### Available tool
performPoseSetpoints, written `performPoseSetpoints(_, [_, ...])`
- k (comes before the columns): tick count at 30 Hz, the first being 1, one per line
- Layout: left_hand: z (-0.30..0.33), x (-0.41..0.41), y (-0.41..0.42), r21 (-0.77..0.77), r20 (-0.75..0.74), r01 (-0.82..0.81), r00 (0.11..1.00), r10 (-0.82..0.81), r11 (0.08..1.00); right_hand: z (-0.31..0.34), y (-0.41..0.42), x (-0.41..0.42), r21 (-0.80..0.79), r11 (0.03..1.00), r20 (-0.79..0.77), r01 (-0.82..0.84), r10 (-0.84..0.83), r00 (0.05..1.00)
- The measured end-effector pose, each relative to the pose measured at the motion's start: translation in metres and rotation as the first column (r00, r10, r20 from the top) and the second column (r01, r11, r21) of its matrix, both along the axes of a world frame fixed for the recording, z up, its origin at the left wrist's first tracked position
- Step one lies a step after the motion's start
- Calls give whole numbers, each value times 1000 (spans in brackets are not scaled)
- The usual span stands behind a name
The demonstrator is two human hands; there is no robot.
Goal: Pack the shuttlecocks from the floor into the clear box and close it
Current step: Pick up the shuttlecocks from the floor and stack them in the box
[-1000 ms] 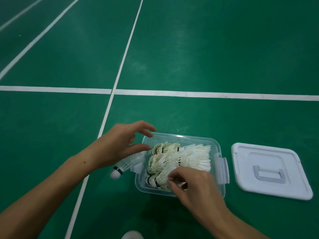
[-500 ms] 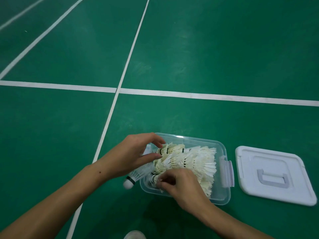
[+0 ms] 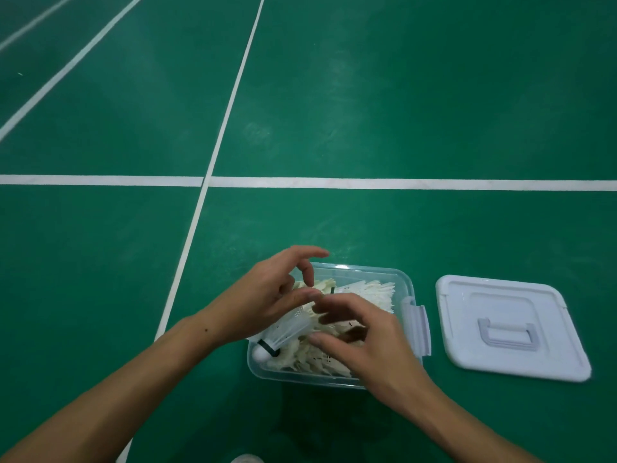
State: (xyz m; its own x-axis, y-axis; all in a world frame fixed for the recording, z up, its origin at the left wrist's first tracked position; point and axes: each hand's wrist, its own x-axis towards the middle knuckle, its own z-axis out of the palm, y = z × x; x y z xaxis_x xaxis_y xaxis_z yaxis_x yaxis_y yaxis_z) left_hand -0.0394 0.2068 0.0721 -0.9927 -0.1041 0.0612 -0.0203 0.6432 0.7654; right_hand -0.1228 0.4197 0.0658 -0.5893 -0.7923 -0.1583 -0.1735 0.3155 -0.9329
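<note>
A clear box [image 3: 406, 283] sits on the green floor, filled with several white feather shuttlecocks [image 3: 364, 290] lying on their sides. My left hand [image 3: 267, 295] holds one shuttlecock [image 3: 288, 330] by its feather skirt over the box's left end, its cork pointing down-left over the rim. My right hand [image 3: 367, 345] hovers over the pile in the near half of the box, fingers loosely curved, thumb stretched left, gripping nothing that I can see. Its fingertips nearly meet my left thumb. The white lid [image 3: 507, 325] lies flat on the floor to the right of the box.
White court lines [image 3: 367, 183] cross the green floor beyond the box. The box's latch [image 3: 417, 329] sticks out on its right side, facing the lid. A small white rounded thing [image 3: 247, 458] shows at the bottom edge, cut off.
My left hand lifted the shuttlecock from the floor beside the box to above its left end. My right hand rose from pinching shuttlecocks in the pile and loosened.
</note>
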Motion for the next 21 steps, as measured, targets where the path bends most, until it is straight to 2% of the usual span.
performPoseSetpoints(4, [10, -18, 5, 8, -50, 14, 999, -14, 1000, 9, -2, -9, -43, 999, -111, -12, 7, 994])
performPoseSetpoints(9, [8, -27, 10, -61, -124, 27, 992, -35, 998, 2, 4, -7, -30, 999, -124, -22, 18, 992])
performPoseSetpoints(13, [1, -11, 1, -22, -147, -75, 987, 71, 997, -9, 18, 2, 20, 1000, -139, 24, -21, 990])
performPoseSetpoints(16, [-10, 11, -10, -29, -98, -86, 992, 82, 996, -19, 23, 12, 57, 998, -227, 9, 4, 974])
performPoseSetpoints(21, [-33, 53, -23, -137, 43, -7, 999, 13, 991, -31, 8, 28, 73, 993, -333, -89, 108, 937])
